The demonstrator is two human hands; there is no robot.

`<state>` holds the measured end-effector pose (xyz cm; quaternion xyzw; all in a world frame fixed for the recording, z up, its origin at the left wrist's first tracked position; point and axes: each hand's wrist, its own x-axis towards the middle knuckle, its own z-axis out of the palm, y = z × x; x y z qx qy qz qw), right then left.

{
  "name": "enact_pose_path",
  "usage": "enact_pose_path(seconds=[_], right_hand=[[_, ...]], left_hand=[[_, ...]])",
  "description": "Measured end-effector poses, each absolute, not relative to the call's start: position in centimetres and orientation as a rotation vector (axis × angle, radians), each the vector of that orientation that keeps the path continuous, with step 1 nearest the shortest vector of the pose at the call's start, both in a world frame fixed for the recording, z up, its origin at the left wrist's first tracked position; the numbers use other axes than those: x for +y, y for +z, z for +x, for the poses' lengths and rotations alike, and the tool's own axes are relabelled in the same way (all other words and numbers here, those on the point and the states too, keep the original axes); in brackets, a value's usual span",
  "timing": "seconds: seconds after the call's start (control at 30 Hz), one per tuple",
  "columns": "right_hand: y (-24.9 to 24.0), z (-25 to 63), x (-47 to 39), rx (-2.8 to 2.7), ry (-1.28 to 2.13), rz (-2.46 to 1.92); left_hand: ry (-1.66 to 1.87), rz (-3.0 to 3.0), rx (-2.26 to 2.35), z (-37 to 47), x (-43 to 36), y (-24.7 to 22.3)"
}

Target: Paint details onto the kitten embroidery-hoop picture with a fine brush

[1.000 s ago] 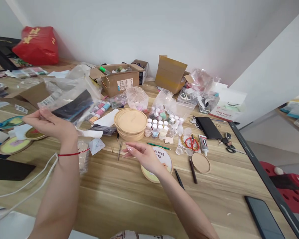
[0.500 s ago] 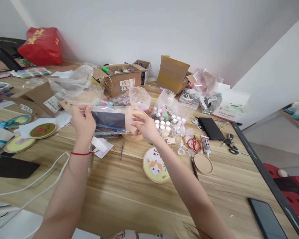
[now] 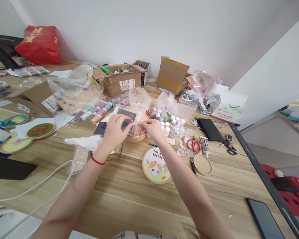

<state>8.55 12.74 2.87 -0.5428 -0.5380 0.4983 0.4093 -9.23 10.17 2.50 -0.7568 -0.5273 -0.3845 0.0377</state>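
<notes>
From where I watch, the phone (image 3: 265,215) lies nearest on the right, with the kitten hoop (image 3: 154,171) further in, partly covered by my right arm (image 3: 189,182). Beyond it, my right hand (image 3: 151,128) pinches the clear bag (image 3: 139,114) above the wooden discs (image 3: 136,138); my left hand (image 3: 114,132) curls over the bag, but I cannot tell whether it grips. Farther back stands the open box (image 3: 114,79).

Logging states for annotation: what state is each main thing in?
Clear flat plastic bag: pinched in right hand, left hand over it
Back-centre brown labelled cardboard box: open
Brown yellow-taped cardboard box: flap raised
Small round white-lidded jars: lids on
Round wooden kitten hoop: flat, face up
Black rectangular phone: screen dark
</notes>
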Motion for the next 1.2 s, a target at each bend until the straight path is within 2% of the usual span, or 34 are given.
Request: enact_pose_path(seconds=[0.23, 0.43, 0.67, 0.83, 0.93, 1.2], right_hand=[[2.3, 8.5, 12.9, -1.417, 1.078, -1.462], [1.8, 8.7, 12.9, -1.388, 1.111, -1.42], [1.2, 7.8, 12.4, -1.293, 1.281, -1.282], [0.8, 7.6, 12.2, -1.267, 1.25, -1.269], [0.8, 7.6, 11.8, -1.278, 1.162, -1.311], [1.2, 7.3, 9.9, -1.605, 0.49, -1.381]], left_hand=[[-0.753, -2.475, -1.596, -7.9, 9.1, 2.2], [-0.748, -2.839, -1.489, -9.0, 11.2, 2.0], [-1.098, -3.129, -1.375, -9.8, 12.7, 1.8], [-1.647, -2.858, -1.484, -10.9, 12.7, 2.5], [-1.729, -2.725, -1.537, -11.6, 12.8, 2.8], [-1.375, -2.93, -1.496, -10.8, 12.9, 2.5]])
